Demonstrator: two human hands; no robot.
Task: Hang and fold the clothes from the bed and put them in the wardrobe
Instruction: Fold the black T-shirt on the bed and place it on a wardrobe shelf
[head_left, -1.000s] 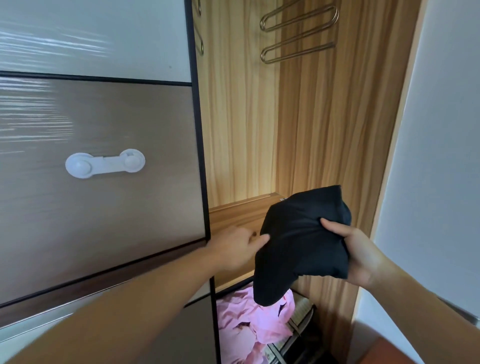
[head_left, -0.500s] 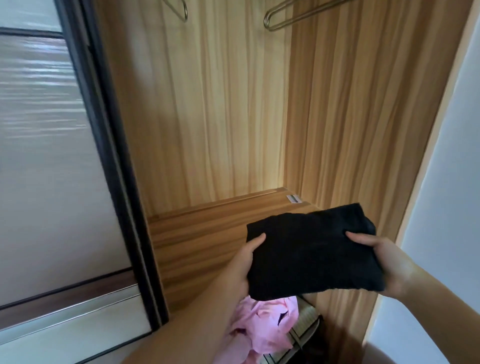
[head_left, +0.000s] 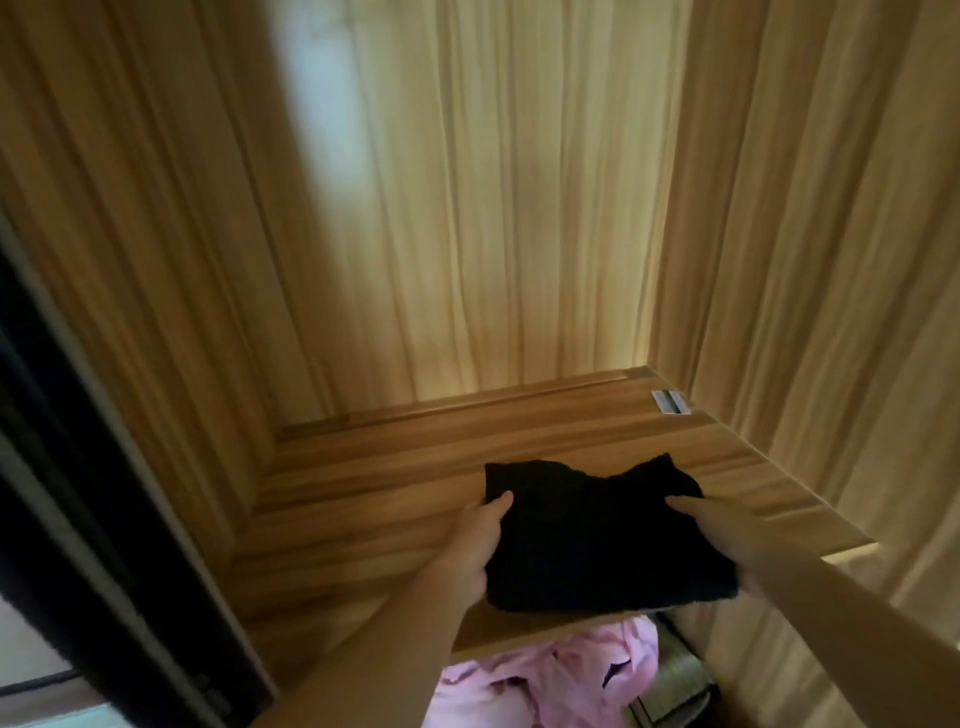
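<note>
The folded black garment (head_left: 592, 540) lies on the wooden shelf (head_left: 363, 493) inside the wardrobe (head_left: 493, 208), near the shelf's front edge and toward its right side. The left hand (head_left: 475, 545) grips the garment's left edge, thumb on top; the right hand (head_left: 727, 535) holds the right edge, thumb laid over the cloth. So the garment sits between the two hands. Below the shelf's front edge, pink clothing (head_left: 545, 675) lies bunched up
</note>
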